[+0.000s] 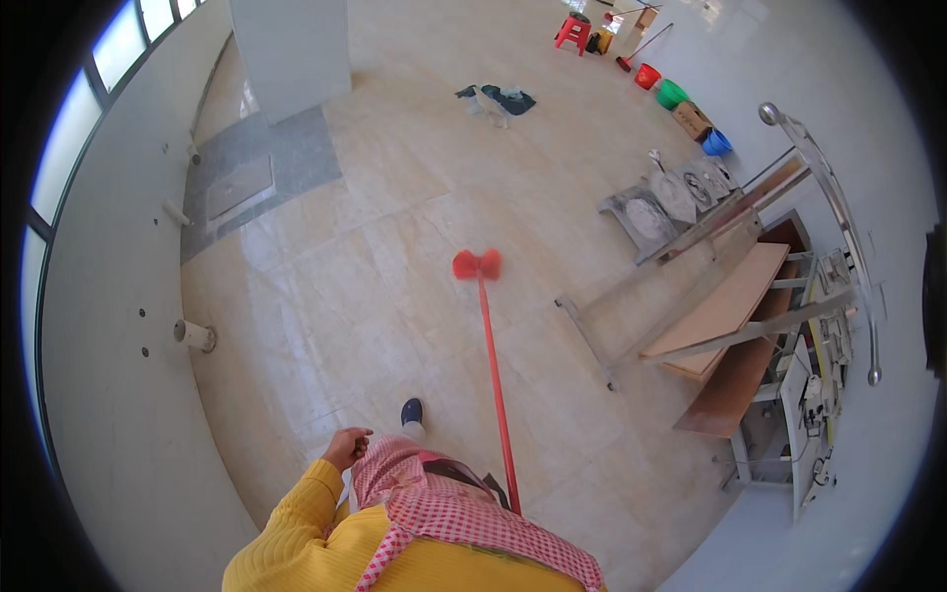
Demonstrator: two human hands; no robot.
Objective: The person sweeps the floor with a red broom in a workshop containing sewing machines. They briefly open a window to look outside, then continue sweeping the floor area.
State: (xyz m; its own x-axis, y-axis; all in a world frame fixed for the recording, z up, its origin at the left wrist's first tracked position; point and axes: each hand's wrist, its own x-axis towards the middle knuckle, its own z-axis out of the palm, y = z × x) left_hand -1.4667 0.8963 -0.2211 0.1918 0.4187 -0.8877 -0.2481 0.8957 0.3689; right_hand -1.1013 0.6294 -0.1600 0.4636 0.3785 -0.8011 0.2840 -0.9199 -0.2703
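My left hand (348,448) hangs beside the checked apron (473,503), fingers loosely curled, with nothing visible in it. My right hand is out of view, hidden below or behind my body. A long red pole (494,370) slants up from my right side, its near end hidden by the apron. At its far end is a red brush head (477,264), blurred, over the beige tiled floor (385,311). One dark shoe (412,411) shows in front of me.
Crumpled dark and pale cloth or plastic (499,102) lies ahead. To the right stand a metal frame (592,340), leaning boards (718,311) and dusty trays (644,218). Buckets (672,95) and a red stool (573,32) are farther off. A white pipe stub (194,336) juts from the left wall.
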